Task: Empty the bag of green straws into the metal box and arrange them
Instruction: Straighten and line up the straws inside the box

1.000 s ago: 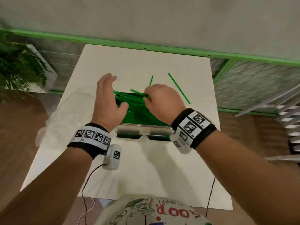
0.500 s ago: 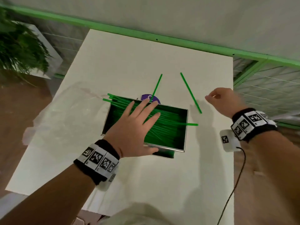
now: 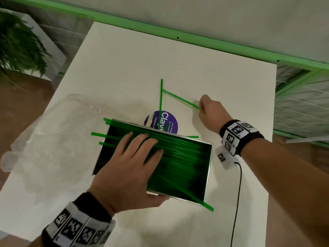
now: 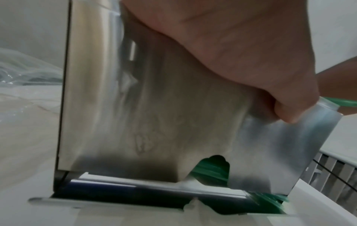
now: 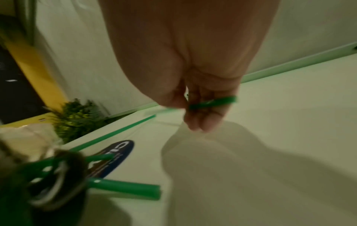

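Note:
The metal box (image 3: 208, 175) stands mid-table, full of green straws (image 3: 179, 157); a few poke out over its left rim and one over its near right corner. My left hand (image 3: 135, 161) lies flat on the straws with straight fingers, thumb against the box's near wall (image 4: 154, 122). Beyond the box my right hand (image 3: 204, 107) pinches the end of a loose straw (image 3: 179, 98), also seen in the right wrist view as the pinched straw (image 5: 212, 102). A second loose straw (image 3: 161, 100) lies on the table, its near end at the box's far rim. The empty clear bag (image 3: 53, 132) lies to the left.
A round purple sticker (image 3: 170, 122) sits on the white table (image 3: 124, 68) just behind the box. A black cable (image 3: 237, 193) runs from my right wrist down the table's right side. A plant (image 3: 17, 47) stands off the far left corner; a green rail borders the far edge.
My left hand moved from the box's left side onto the straws and lies flat. My right hand left the box, reached far right and took hold of a loose straw, swinging it round.

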`<control>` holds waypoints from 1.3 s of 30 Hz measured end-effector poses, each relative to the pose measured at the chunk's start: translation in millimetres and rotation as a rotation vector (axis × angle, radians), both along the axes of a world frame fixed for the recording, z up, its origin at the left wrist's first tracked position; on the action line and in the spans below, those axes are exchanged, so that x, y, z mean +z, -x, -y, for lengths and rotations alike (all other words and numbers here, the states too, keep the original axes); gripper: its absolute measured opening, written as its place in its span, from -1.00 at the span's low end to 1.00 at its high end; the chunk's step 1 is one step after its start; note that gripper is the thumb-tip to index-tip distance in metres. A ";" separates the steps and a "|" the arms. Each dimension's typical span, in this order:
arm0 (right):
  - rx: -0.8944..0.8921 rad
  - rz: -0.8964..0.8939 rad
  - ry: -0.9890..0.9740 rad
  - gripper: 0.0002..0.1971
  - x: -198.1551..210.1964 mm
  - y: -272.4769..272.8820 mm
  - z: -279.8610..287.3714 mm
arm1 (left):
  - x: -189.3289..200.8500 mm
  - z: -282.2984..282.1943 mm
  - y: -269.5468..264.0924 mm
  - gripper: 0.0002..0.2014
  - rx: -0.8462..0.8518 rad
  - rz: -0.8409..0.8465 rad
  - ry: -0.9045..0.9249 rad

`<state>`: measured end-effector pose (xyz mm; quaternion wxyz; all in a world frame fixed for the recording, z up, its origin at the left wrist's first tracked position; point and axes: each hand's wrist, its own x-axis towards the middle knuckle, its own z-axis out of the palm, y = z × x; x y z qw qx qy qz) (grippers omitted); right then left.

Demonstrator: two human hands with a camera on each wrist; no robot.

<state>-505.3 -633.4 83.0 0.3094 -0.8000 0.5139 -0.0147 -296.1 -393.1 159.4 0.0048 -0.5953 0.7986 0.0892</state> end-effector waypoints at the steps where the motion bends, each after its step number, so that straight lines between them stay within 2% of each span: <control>1: 0.020 0.090 -0.001 -0.85 0.0 -6.9 -4.6 | 0.1 0.2 0.8 -0.10 0.005 -0.012 0.003; 3: 0.080 0.215 -0.042 -0.65 1.0 -22.6 -13.9 | -0.2 0.6 1.4 -0.13 0.011 -0.030 0.002; 6: 0.210 0.258 -0.175 -0.46 4.5 -46.0 -20.7 | -0.1 0.9 1.3 -0.14 0.017 -0.035 -0.020; 9: 0.407 0.135 -0.324 -0.33 -1.1 -52.4 -22.6 | 1.4 2.2 2.3 -0.15 0.028 -0.042 -0.033; 11: 0.440 0.045 -0.392 -0.25 -5.7 -49.1 -20.8 | 2.2 2.8 3.0 -0.16 0.034 -0.042 -0.040; 16: 0.517 0.019 -0.363 -0.15 -7.5 -52.2 -23.7 | 3.7 3.7 3.7 -0.18 0.030 -0.038 -0.057; 20: 0.559 -0.147 -0.407 -0.25 -4.4 -54.5 -21.6 | 5.7 5.1 4.1 -0.23 0.003 -0.046 -0.053; 23: 0.503 -0.139 -0.401 -0.37 -3.1 -51.2 -21.0 | 6.7 5.6 4.0 -0.23 -0.008 -0.039 -0.066; 29: 0.472 -0.164 -0.154 -0.70 -6.3 -28.9 -17.0 | 4.2 4.2 2.5 -0.20 -0.006 -0.027 -0.083; 32: 0.441 -0.219 -0.012 -0.93 -9.9 -11.0 -16.8 | 3.4 4.4 2.6 -0.20 -0.008 -0.025 -0.076; 35: 0.435 -0.265 0.074 -0.91 -13.6 1.2 -19.7 | 3.3 4.2 2.7 -0.21 -0.005 -0.025 -0.076; 39: 0.386 -0.179 0.100 -0.91 -9.6 6.2 -23.4 | 4.0 3.5 3.3 -0.20 0.000 -0.028 -0.078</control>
